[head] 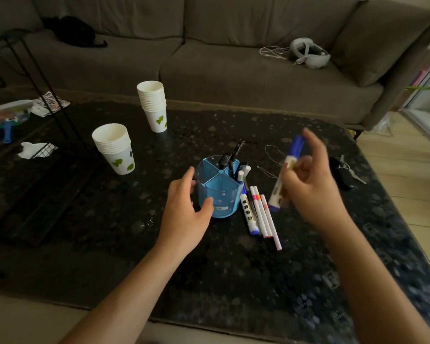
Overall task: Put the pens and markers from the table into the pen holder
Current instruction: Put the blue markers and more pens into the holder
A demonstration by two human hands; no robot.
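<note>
Nearest on the dark table (90,219), three thin white pens (266,214) and a blue-capped marker (248,214) lie side by side, long axes running away from the viewer, just right of the blue pen holder (219,192). The left hand (186,209) cups the holder's left wall, fingers spread, thumb on its front. The right hand (308,184), raised right of the holder, grips a blurred blue-capped marker (286,170), tilted, cap up and away. Pens stand in the holder's far-right compartments.
</note>
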